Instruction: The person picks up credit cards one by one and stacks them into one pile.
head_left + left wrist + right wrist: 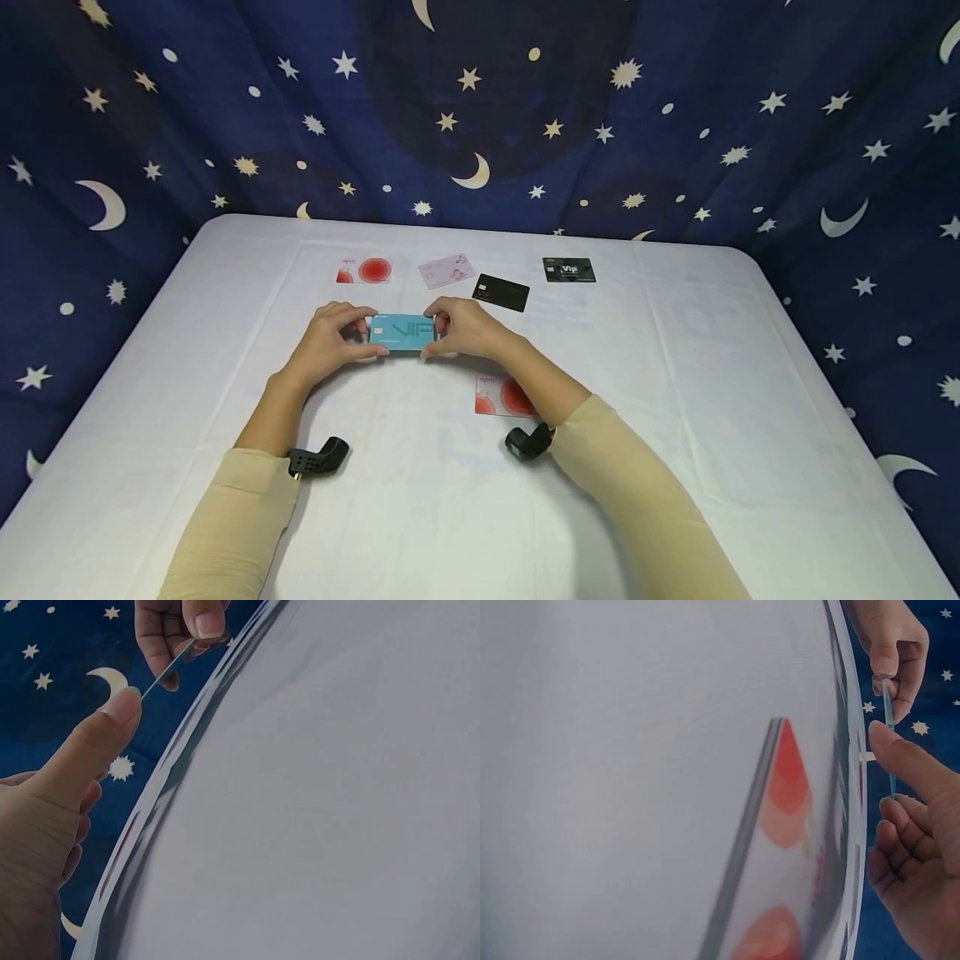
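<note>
A light-blue plastic card [402, 332] marked VIP, with a chip at its left, is held up between both hands above the white table. The left hand [327, 341] pinches its left end with thumb and fingers. At the other end, the right hand [468, 327] pinches the card the same way. Seen edge-on in the left wrist view, the blue card [166, 673] is a thin line from the left thumb [90, 746] to the right hand [180, 630]. The right wrist view also shows the card [889, 712] edge-on between the hands.
Behind the hands lie a white-and-red card [364, 270], a pink card [447, 271], a black card [501, 292] and another black Vip card [569, 270]. Under the right forearm a second white-and-red card [497, 395] is partly covered. A starry blue curtain [517, 100] hangs behind the table [420, 517].
</note>
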